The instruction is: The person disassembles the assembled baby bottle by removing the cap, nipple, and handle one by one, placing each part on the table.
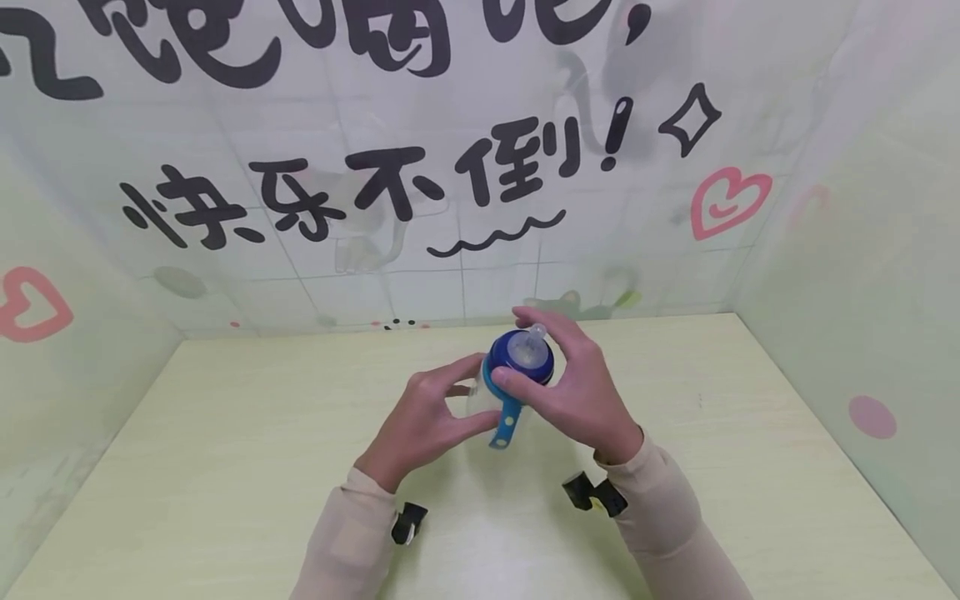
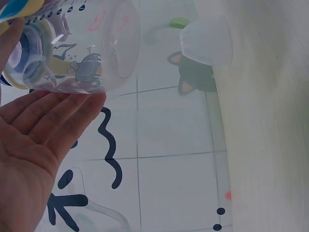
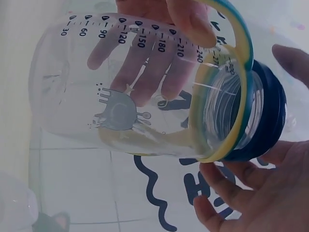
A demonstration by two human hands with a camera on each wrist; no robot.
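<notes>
A clear baby bottle (image 1: 477,398) is held tilted above the table, with its dark blue collar (image 1: 504,346) and clear teat (image 1: 528,348) on. Its body carries dark measuring marks and a grey animal print, and no liquid shows inside. My left hand (image 1: 423,421) grips the body, thumb on the near side and fingers behind. A blue dotted handle (image 1: 506,423) hangs by that thumb. My right hand (image 1: 581,387) spreads around the collar; in the right wrist view a gap shows between its thumb (image 3: 292,63) and the collar, and its fingers lie below.
A translucent cap (image 2: 207,43) stands on the pale table (image 1: 247,467) near the back wall; in the head view I cannot make it out. Printed wall panels (image 1: 420,292) enclose the back and both sides. Small black wrist cameras (image 1: 592,493) sit on both sleeves.
</notes>
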